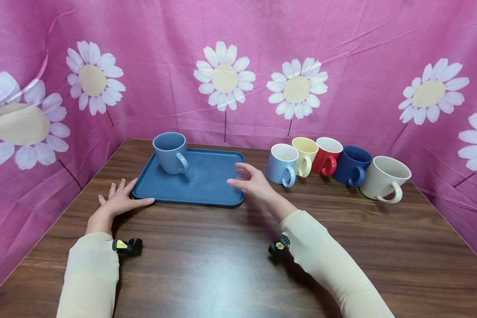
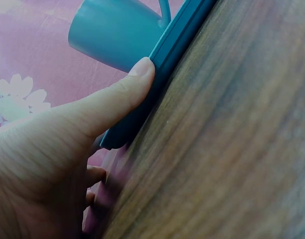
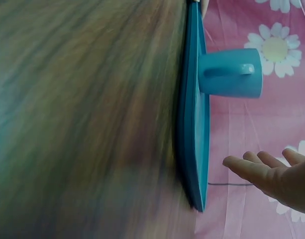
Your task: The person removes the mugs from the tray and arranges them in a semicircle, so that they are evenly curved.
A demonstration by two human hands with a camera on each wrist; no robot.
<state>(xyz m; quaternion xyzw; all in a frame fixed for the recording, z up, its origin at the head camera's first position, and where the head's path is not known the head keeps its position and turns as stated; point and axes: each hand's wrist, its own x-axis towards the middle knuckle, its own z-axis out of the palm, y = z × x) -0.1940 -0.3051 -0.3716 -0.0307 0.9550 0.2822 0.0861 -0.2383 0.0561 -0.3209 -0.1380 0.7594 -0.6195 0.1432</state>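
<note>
A blue rectangular tray (image 1: 210, 181) lies on the wooden table, with a grey-blue mug (image 1: 168, 158) upright near its back left corner, handle toward the front right. My left hand (image 1: 120, 201) is at the tray's front left corner, fingers spread. In the left wrist view its thumb (image 2: 120, 94) touches the tray's rim (image 2: 159, 64); the other fingers are partly hidden. My right hand (image 1: 256, 182) hovers by the tray's right edge, fingers loosely bent and apart. Nothing is in it. The right wrist view shows a gap between its fingers (image 3: 247, 168) and the tray (image 3: 189, 129).
Right of the tray stand a light blue mug (image 1: 280, 165), a yellow mug (image 1: 305, 152), a red mug (image 1: 327, 155), a dark blue mug (image 1: 350, 163) and a cream mug (image 1: 381, 176), close together. A pink flowered cloth (image 1: 155, 88) hangs behind the table (image 1: 191, 247).
</note>
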